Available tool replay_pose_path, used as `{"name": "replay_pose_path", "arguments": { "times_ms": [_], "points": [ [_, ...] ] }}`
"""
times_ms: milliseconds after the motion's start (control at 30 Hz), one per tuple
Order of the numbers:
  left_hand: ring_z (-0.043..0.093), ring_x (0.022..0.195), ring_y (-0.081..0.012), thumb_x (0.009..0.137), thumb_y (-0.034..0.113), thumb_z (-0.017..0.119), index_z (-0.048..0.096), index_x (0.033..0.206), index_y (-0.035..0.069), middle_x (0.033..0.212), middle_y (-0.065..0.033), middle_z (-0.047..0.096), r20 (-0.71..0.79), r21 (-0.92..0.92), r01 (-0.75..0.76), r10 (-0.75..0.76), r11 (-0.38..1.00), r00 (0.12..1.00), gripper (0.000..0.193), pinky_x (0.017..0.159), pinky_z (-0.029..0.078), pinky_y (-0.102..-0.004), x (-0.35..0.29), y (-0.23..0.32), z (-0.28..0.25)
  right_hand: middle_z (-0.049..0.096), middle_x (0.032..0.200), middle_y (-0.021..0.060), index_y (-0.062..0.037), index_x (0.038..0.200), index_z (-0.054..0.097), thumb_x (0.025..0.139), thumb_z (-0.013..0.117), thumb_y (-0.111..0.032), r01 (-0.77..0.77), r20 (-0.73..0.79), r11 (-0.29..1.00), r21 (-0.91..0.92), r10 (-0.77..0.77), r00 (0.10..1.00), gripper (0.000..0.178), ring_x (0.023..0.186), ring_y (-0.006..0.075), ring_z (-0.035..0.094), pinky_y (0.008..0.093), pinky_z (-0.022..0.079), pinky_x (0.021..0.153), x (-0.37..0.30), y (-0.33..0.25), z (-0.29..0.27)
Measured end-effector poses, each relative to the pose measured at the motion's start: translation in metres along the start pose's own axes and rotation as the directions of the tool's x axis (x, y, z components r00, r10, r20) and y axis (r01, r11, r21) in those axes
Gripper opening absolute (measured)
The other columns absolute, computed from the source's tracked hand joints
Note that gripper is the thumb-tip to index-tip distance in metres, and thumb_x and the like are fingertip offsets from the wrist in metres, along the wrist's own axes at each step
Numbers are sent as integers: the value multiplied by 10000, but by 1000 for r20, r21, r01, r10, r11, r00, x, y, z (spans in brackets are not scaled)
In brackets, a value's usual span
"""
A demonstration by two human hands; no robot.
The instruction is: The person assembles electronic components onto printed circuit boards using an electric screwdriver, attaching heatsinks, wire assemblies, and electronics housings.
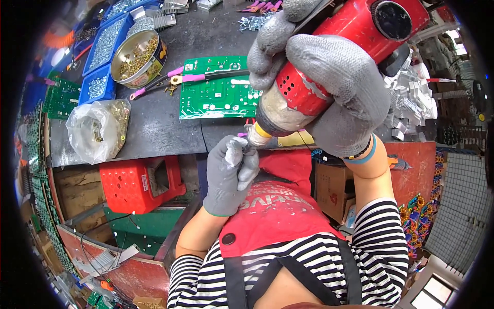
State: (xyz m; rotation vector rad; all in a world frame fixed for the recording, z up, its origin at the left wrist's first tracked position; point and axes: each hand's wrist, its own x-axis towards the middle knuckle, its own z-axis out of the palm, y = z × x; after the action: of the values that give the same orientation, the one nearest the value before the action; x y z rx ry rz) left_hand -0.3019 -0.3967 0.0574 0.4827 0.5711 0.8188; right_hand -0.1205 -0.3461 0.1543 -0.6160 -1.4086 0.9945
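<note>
My right hand (345,85), in a grey work glove, grips a red power drill (355,26) that points down and to the left. The drill's nose ends at the table's near edge. There my left hand (231,170), gloved as well, has its fingers pinched together against the tip; whatever lies between them is hidden. Just behind sits a green circuit board (216,98), partly covered by the drill and right hand. A black cable with a pink sleeve and ring lug (193,78) lies across it, and a similar lug (138,94) rests beside the board.
Left on the dark table (175,136) are a round tin of brass-coloured screws (135,77), a clear plastic bag (92,129) and blue bins of small metal parts (105,44). Metal heat sinks (411,98) pile up at right. A red stool (126,185) stands below the table.
</note>
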Motion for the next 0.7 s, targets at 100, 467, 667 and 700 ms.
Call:
{"name": "replay_pose_path", "arguments": {
  "times_ms": [100,467,667,700],
  "points": [
    [320,425,-54,919,464,591,533,903,49,589,-17,441,29,-68,7,-5,998,1000,419,395,251,-210,-1,-5,3,595,999,157,-17,1144,490,929,493,-217,4,-9,998,-59,-4,1000,293,834,254,608,359,518,728,-5,-5,1],
    [465,618,-77,977,444,481,526,1112,1,833,-70,572,-84,191,-82,100,978,991,465,524,377,-200,0,1,6,600,988,141,0,1103,529,898,508,-168,-96,-199,990,-102,74,977,266,842,237,605,361,517,745,12,-11,7],
    [591,884,-195,977,83,457,455,1241,-71,1080,-199,585,-264,181,-252,294,951,918,305,679,509,-272,-4,13,-36,582,674,78,-7,846,543,779,585,-2,-295,-564,949,113,306,767,79,416,149,525,310,465,363,80,-17,27],
    [591,884,-195,977,83,457,455,1241,-71,1080,-199,585,-265,176,-252,293,952,919,305,679,509,-272,-3,18,-41,582,674,78,-7,846,543,779,585,-2,-299,-563,948,110,307,768,79,416,149,525,310,465,363,84,-5,24]
  ]
}}
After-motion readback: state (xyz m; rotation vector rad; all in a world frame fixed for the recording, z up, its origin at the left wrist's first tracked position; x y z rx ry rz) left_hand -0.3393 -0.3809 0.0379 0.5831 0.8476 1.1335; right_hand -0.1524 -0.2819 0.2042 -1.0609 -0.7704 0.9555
